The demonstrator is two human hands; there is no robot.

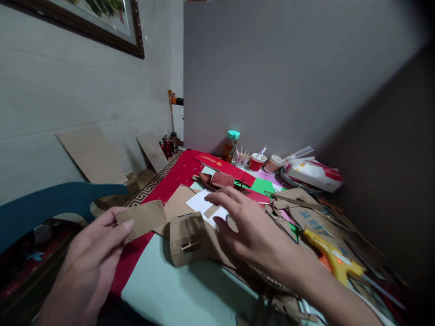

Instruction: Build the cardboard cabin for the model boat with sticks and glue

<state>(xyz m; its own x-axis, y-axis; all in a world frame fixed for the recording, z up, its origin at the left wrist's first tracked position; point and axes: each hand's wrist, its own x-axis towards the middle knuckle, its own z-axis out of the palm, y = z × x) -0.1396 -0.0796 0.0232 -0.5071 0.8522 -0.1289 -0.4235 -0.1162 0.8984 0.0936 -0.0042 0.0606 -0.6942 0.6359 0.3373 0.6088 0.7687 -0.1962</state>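
The cardboard piece (142,218) near left is plain brown, as is the folded cardboard box (187,237). The table cover (171,179) is red with a gold key-pattern border; the near mat (176,294) is pale green. A white sheet (204,204) lies mid-table, a bright green sheet (262,186) farther off. The glue gun (331,256) at right is yellow and orange. The far bottle (230,146) is amber with a teal cap.
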